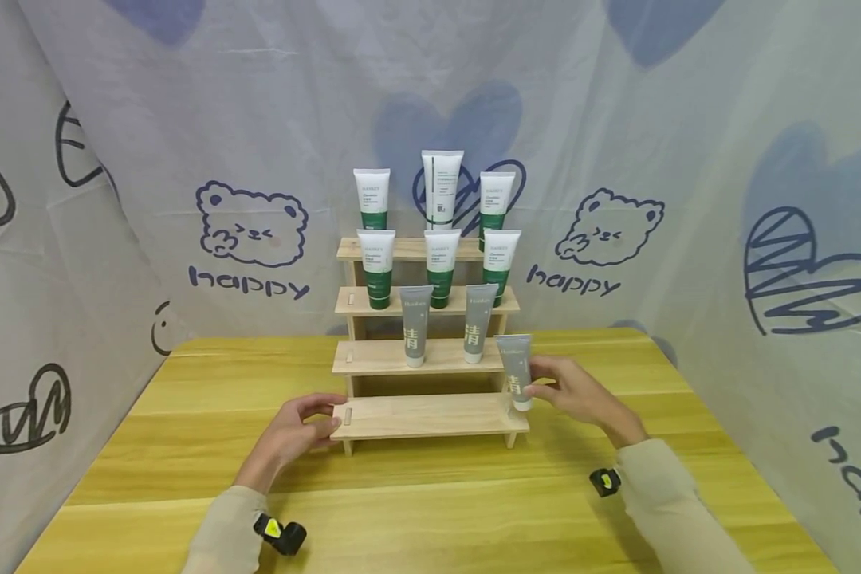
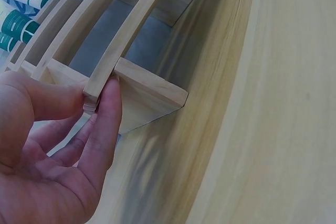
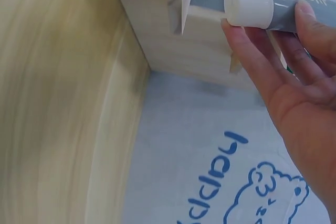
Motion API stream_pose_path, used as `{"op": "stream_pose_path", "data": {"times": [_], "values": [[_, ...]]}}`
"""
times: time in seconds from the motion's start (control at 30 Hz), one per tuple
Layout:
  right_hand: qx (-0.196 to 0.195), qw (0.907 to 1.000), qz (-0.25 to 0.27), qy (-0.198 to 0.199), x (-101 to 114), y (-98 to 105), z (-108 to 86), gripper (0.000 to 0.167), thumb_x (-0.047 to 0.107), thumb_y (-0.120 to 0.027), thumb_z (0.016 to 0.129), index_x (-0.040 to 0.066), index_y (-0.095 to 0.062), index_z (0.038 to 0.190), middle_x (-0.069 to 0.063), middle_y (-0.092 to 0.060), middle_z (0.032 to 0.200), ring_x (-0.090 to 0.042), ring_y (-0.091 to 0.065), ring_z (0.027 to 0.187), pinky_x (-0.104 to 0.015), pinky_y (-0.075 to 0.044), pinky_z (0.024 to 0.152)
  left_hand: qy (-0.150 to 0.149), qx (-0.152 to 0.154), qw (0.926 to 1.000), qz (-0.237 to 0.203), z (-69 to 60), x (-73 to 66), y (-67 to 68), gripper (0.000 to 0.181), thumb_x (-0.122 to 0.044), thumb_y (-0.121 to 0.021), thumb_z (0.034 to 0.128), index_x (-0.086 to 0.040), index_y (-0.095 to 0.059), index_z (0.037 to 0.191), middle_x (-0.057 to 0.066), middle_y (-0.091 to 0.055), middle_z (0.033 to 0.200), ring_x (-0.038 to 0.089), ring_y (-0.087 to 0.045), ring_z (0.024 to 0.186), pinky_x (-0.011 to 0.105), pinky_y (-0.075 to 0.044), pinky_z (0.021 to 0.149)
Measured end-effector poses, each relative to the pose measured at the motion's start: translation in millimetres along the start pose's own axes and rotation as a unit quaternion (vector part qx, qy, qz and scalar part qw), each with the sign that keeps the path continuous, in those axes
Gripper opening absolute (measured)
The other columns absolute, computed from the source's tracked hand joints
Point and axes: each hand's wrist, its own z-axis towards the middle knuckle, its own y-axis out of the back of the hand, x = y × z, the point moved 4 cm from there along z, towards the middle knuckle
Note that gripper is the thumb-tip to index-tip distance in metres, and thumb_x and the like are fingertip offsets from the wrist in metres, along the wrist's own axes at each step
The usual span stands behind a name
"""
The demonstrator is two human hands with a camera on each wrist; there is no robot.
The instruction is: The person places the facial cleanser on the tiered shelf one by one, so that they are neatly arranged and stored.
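A stepped wooden display rack [image 1: 430, 416] stands on the table. My left hand [image 1: 296, 431] pinches the left end of its lowest shelf; in the left wrist view, the thumb and index finger [image 2: 109, 111] grip the board's edge. On the right, my right hand [image 1: 570, 388] holds a grey squeeze tube [image 1: 514, 368] upright, its white cap [image 3: 247, 4] downward, by the right end of the rack. Whether that cap touches a shelf I cannot tell. Two more grey tubes, one left [image 1: 415, 323] and one right [image 1: 477, 319], stand on the second shelf from the bottom.
Three white-and-green tubes [image 1: 441, 267] stand on the third shelf. Behind them, the top shelf [image 1: 402, 249] bears a taller white tube [image 1: 441, 191] between two white-and-green ones. A patterned curtain [image 1: 251, 104] hangs behind and beside the wooden table [image 1: 430, 518].
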Motion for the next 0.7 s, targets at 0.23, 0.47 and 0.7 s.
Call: {"op": "stream_pose_path", "data": {"times": [0.23, 0.47, 0.7], "values": [[0.007, 0.9997, 0.023, -0.004, 5, -13, 7.7, 0.045, 0.000, -0.065, 0.097, -0.008, -0.055, 0.140, -0.028, -0.064, 0.135, -0.045, -0.064, 0.123, -0.059, -0.052, 0.110, -0.002, 0.001, 1.0000, 0.000, -0.2, 1.0, -0.4, 0.042, -0.006, -0.065, 0.0993, -0.001, -0.059, 0.141, 0.020, -0.056, 0.131, 0.017, -0.065, 0.095, 0.031, -0.066, 0.084], [0.013, 0.9991, 0.040, 0.005, 10, -28, 15.5, 0.048, 0.001, -0.064, 0.098, -0.010, -0.051, 0.143, -0.030, -0.061, 0.138, -0.047, -0.063, 0.124, -0.058, -0.052, 0.110, 0.001, -0.002, 1.0000, 0.000, 0.2, 0.9, -0.6, 0.042, -0.003, -0.064, 0.0988, 0.000, -0.059, 0.140, 0.020, -0.057, 0.128, 0.016, -0.065, 0.094, 0.034, -0.066, 0.085], [0.011, 0.9982, 0.057, 0.013, 16, -43, 23.4, 0.047, -0.001, -0.064, 0.097, -0.009, -0.052, 0.142, -0.031, -0.061, 0.137, -0.047, -0.064, 0.123, -0.054, -0.054, 0.109, -0.003, 0.002, 1.0000, 0.001, 0.4, 0.4, -0.3, 0.042, -0.004, -0.064, 0.0992, 0.000, -0.059, 0.141, 0.021, -0.057, 0.130, 0.017, -0.065, 0.095, 0.034, -0.066, 0.086]]}}
